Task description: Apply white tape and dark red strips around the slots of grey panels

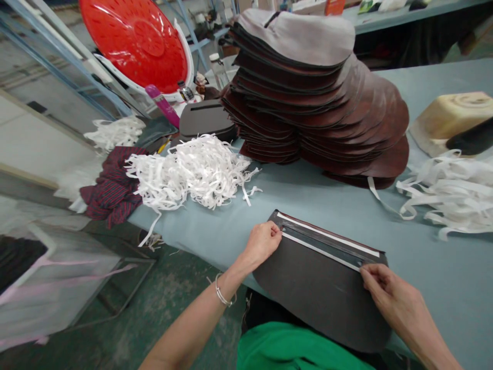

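Note:
A dark brown half-round leather piece (316, 293) lies at the near edge of the grey-blue table (292, 200), with two white tape strips (327, 242) running along its slit. My left hand (262, 242) is closed in a pinch at the left end of the nearer strip. My right hand (393, 298) pinches the same strip's right end, fingers pressed together on the leather. A tall stack of similar brown pieces (311, 97) stands behind, further back on the table.
Heaps of peeled white strips lie at the left (192, 172) and right (450, 192). A red plaid cloth (113, 187), a red fan (136, 41), a beige tub (449, 121) and a single dark piece (206, 119) surround the work area. The floor drops off left.

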### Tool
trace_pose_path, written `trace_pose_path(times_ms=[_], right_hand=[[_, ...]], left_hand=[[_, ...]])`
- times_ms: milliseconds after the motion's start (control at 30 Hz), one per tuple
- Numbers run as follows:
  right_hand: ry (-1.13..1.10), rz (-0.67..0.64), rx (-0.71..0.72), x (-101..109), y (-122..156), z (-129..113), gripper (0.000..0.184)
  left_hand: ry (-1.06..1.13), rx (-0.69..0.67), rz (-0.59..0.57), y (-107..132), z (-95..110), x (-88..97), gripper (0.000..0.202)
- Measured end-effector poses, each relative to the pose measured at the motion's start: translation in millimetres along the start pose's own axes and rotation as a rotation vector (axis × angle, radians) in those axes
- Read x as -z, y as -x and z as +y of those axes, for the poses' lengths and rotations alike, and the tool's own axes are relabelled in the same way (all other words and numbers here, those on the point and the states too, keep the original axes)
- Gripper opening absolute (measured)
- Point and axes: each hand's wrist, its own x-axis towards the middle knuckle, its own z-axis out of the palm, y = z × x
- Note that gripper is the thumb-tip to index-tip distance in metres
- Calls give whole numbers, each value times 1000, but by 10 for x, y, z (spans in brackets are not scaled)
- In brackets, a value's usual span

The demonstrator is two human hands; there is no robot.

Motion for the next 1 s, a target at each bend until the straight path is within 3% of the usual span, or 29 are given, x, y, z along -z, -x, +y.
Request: trace_pose_path(times_ms=[467, 533, 700, 1000], right_hand=[[2, 64, -74, -17, -81, 41, 41], [-20, 43, -79, -26, -90, 76, 40], [-198, -42, -76, 16, -46, 69, 28], [-293, -3, -118, 35, -20, 31, 18]], left_hand=[[-139, 38, 24, 11, 48, -28, 8], [-188, -38, 99, 60, 79, -63, 7], [-350, -373, 264, 242, 78, -206, 21], [-620, -539, 162, 558, 85, -242, 47]])
